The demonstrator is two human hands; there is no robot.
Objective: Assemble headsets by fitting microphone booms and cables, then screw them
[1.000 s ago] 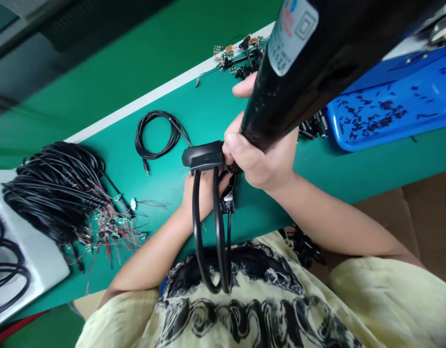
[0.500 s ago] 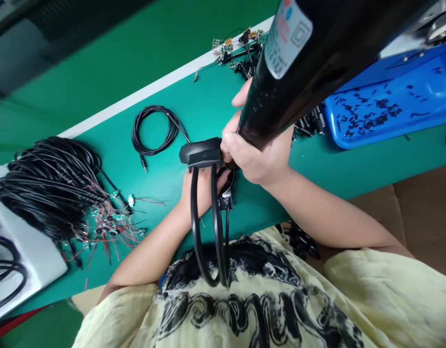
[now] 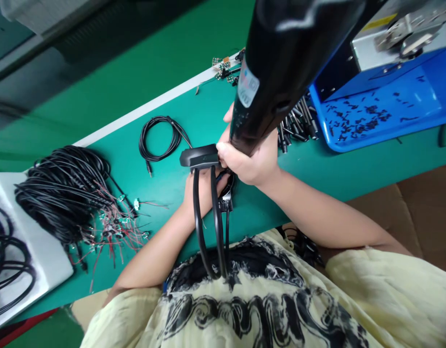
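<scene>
At far left, a heap of black cables [image 3: 63,193] ends in loose red wires and tiny circuit boards on the green workbench [image 3: 165,188], while one coiled black cable [image 3: 157,137] with a jack plug lies apart. The left hand [image 3: 203,193] sits narrow behind a looped black cable [image 3: 197,227] hanging from a black plastic housing [image 3: 199,157]; its grip is hidden. The right hand [image 3: 245,162] wraps tightly around a black cylindrical tool [image 3: 262,82], its knuckles against the housing. Beyond lie loose black plug bodies [image 3: 297,128] and a blue tray [image 3: 371,130] scattered with black bits.

Tool barrel [image 3: 255,92] glossy black plastic; tray [image 3: 419,104] shiny blue plastic; bench mat [image 3: 317,169] smooth green; shirt [image 3: 371,299] matt cloth.
</scene>
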